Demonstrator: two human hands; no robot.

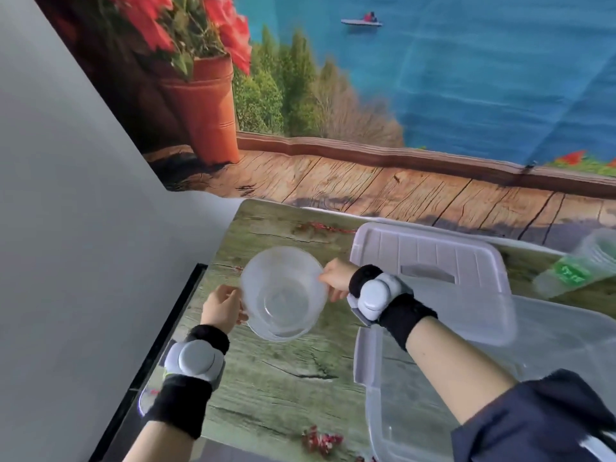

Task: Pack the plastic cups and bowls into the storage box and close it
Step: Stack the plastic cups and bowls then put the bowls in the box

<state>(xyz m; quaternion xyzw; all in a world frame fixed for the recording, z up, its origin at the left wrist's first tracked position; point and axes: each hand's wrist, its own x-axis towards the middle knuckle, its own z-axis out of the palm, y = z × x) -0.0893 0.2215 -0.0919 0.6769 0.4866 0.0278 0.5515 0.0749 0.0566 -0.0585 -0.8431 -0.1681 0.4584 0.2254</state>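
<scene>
You had the clear round plastic bowl (283,295) pinched at its rim by both your left hand (221,308) and right hand (335,278), above the wood-print table (283,378) (left of the open clear storage box (550,345)).

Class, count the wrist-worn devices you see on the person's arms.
2: one on the left wrist, near the table's left edge; one on the right wrist, over the storage box lid.

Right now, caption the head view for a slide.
Both hands hold a clear bowl beside the open storage box.
</scene>
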